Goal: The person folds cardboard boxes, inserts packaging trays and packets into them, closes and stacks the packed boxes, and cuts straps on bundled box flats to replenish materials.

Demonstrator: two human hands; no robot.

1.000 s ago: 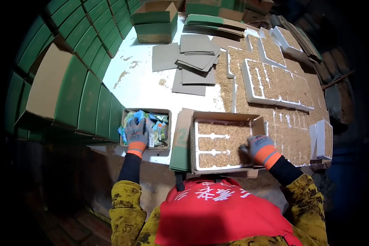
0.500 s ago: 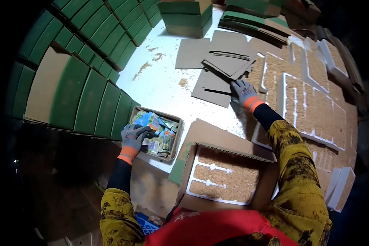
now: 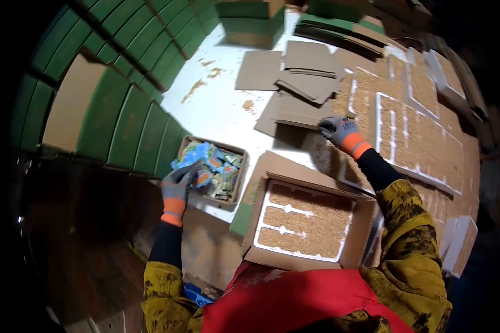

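My left hand [image 3: 177,187], in a grey and orange glove, is at the near left side of a small cardboard tray [image 3: 240,180] full of colourful sachets [image 3: 223,166]. Its fingers are closed against a blue and orange sachet [image 3: 204,177]; the fingertips are partly hidden. My right hand [image 3: 340,132], gloved alike, pinches the near right corner of a flat cardboard sheet [image 3: 299,112]. That sheet is tilted up off the table, with a shadow under it. Close to me stands an open carton [image 3: 308,261] holding a white-edged block filled with brown granules [image 3: 311,222].
Green cartons [image 3: 108,119] are stacked along the left. Another green carton [image 3: 250,28] stands at the back of the white table [image 3: 205,105]. Folded green cardboard [image 3: 339,36] lies at the back right. More white-edged granule blocks [image 3: 422,144] cover the right side.
My right hand has drawn slightly toward me, raising the near edge of a cardboard sheet. My left hand has pulled back a little toward the tray's near left edge. The view has shifted slightly.
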